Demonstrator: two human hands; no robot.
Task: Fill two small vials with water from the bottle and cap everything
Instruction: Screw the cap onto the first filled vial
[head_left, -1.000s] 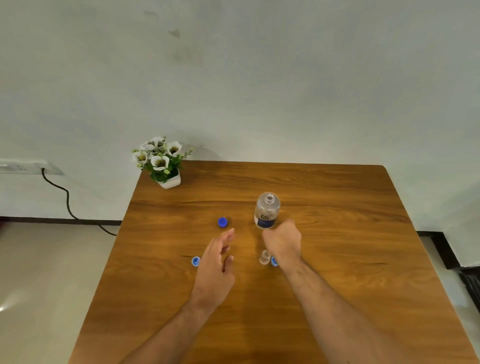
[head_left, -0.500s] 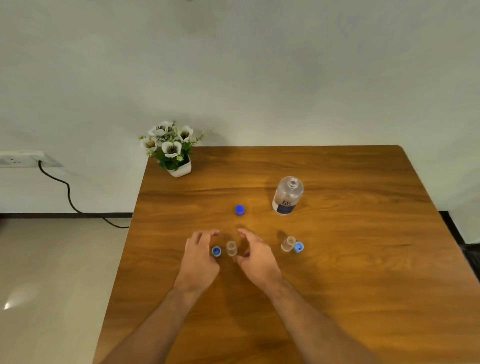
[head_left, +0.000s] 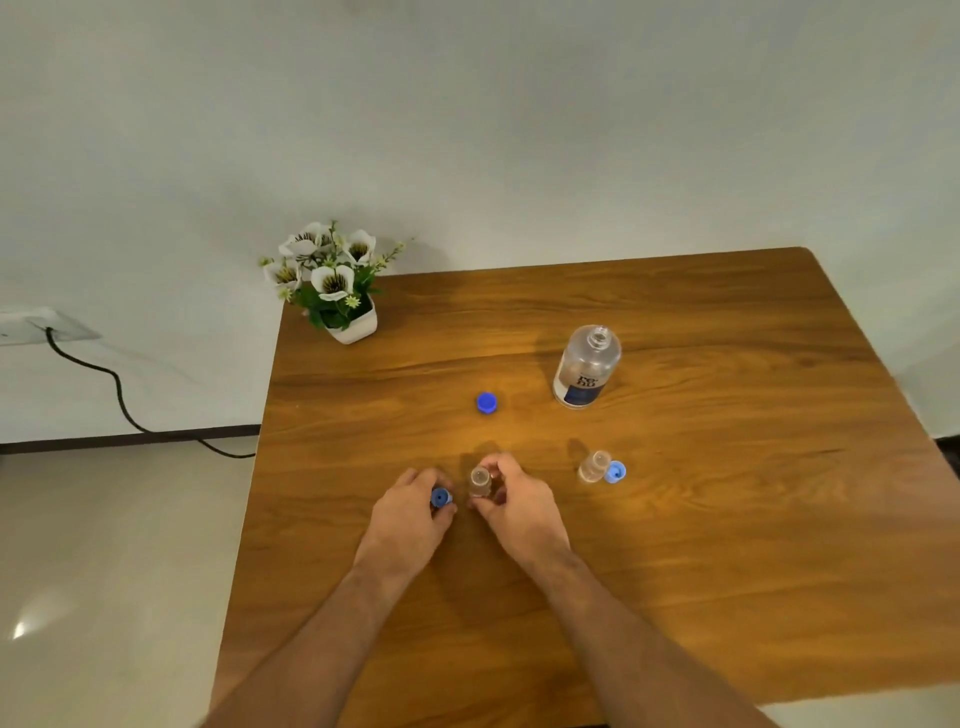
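Head view: right hand (head_left: 511, 499) pinching light, slippery vial (head_left: 480, 480) round its body, left hand (head_left: 410, 512) gripping cap (head_left: 440, 498).

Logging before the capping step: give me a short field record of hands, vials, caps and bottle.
left hand: grips small blue cap
right hand: holds uncapped vial
second vial: uncapped, standing, light blue cap beside it
bottle: upright, open
bottle cap: loose on table

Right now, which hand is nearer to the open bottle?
Right. The right hand, gripping a vial, lies below the bottle; the left hand, pinching a cap, is farther left.
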